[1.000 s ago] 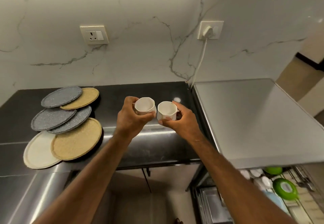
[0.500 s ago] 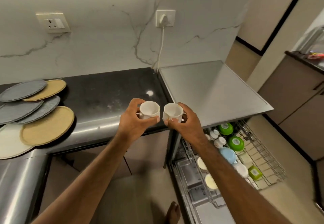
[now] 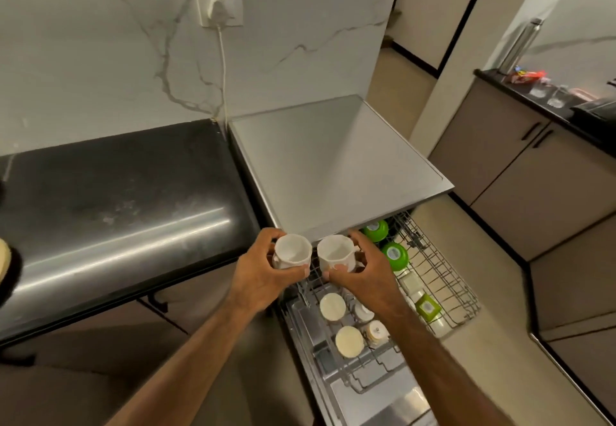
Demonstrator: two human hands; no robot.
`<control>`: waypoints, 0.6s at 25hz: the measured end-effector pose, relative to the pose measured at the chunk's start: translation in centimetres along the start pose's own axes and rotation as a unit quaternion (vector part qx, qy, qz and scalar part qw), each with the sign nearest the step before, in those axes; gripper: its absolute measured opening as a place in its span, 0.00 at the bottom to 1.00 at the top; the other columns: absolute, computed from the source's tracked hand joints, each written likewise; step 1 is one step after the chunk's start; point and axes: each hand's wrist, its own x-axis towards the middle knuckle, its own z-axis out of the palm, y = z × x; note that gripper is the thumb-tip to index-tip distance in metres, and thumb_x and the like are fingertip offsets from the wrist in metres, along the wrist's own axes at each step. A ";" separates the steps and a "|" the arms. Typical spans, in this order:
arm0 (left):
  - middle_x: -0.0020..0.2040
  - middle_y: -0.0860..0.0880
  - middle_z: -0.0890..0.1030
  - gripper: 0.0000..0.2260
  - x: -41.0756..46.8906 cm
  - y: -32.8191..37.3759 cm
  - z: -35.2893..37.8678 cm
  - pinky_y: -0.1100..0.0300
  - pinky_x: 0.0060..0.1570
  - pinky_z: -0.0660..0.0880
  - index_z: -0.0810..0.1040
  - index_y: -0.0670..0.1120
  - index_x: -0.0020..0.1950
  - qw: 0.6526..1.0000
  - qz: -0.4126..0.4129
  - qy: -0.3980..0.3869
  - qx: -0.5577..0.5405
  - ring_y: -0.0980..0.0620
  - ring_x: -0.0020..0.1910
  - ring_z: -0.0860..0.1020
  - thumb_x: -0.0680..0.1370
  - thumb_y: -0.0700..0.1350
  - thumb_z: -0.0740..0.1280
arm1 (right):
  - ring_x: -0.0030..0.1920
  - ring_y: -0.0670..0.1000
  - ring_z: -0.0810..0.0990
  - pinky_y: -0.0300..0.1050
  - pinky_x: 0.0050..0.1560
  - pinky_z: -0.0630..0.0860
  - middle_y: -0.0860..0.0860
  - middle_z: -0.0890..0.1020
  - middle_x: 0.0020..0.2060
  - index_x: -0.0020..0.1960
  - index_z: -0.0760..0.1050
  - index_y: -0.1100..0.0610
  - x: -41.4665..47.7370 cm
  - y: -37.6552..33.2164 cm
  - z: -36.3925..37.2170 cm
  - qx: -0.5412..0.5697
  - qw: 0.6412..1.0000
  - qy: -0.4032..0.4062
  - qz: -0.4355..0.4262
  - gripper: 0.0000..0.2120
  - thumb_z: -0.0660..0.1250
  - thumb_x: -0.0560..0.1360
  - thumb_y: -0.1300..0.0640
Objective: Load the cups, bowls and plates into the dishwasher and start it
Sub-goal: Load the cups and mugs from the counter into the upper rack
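Your left hand (image 3: 256,279) grips the left cup (image 3: 292,252) and your right hand (image 3: 366,275) grips the right cup (image 3: 335,254), both above the far left of the rack (image 3: 443,279). The green bowls (image 3: 395,255) sit inside already. I see no plates there, and starting is still left.

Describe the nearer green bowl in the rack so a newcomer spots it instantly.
Find the wire rack pulled out below the steel top. Two green bowls sit upside down in it, near its far end. The nearer green bowl lies in the open beside the right hand holding a white cup; the farther green bowl is partly tucked under the top's edge.
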 end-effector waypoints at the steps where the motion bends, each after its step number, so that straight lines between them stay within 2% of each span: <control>1: 0.51 0.59 0.83 0.29 0.8 -0.7 1.5 0.64 0.47 0.80 0.73 0.61 0.58 1.000 -0.009 -0.010 0.003 0.58 0.50 0.82 0.62 0.55 0.83 | 0.59 0.45 0.80 0.43 0.57 0.81 0.41 0.80 0.60 0.73 0.69 0.44 0.7 1.5 -0.6 0.001 1.000 -0.006 0.011 0.43 0.82 0.62 0.49; 4: 0.52 0.59 0.82 0.30 3.0 -3.1 5.4 0.63 0.49 0.81 0.72 0.61 0.59 0.999 -0.040 -0.027 0.008 0.58 0.51 0.82 0.63 0.55 0.84 | 0.59 0.42 0.78 0.38 0.56 0.79 0.39 0.78 0.58 0.73 0.67 0.43 2.8 6.3 -1.5 -0.007 0.998 -0.030 0.045 0.42 0.83 0.63 0.50; 6: 0.52 0.59 0.82 0.30 4.0 -4.6 7.1 0.65 0.48 0.79 0.72 0.60 0.60 0.998 -0.051 -0.028 0.011 0.58 0.51 0.82 0.64 0.54 0.84 | 0.58 0.43 0.79 0.41 0.57 0.80 0.40 0.79 0.57 0.72 0.68 0.44 4.1 9.6 -1.2 -0.019 0.997 -0.038 0.066 0.42 0.82 0.62 0.46; 10: 0.53 0.61 0.82 0.31 5.3 -8.3 9.8 0.61 0.52 0.81 0.73 0.60 0.61 0.997 -0.080 -0.011 0.005 0.62 0.53 0.81 0.64 0.53 0.84 | 0.54 0.44 0.81 0.47 0.53 0.83 0.41 0.81 0.54 0.65 0.70 0.40 7.4 15.1 0.3 -0.038 0.993 -0.049 0.099 0.36 0.79 0.59 0.42; 13: 0.53 0.59 0.83 0.30 6.3 -10.6 11.7 0.56 0.53 0.82 0.74 0.59 0.61 0.995 -0.098 0.010 -0.006 0.59 0.53 0.82 0.64 0.49 0.84 | 0.51 0.44 0.82 0.45 0.50 0.83 0.42 0.82 0.51 0.61 0.70 0.40 10.4 17.9 2.0 -0.061 0.989 -0.064 0.118 0.33 0.78 0.59 0.43; 15: 0.53 0.57 0.84 0.30 6.9 -12.4 13.2 0.54 0.51 0.81 0.76 0.56 0.59 0.995 -0.094 0.023 -0.021 0.56 0.52 0.83 0.63 0.45 0.85 | 0.53 0.45 0.81 0.44 0.51 0.81 0.42 0.80 0.54 0.62 0.69 0.42 12.9 20.3 3.6 -0.087 0.987 -0.075 0.114 0.37 0.79 0.57 0.43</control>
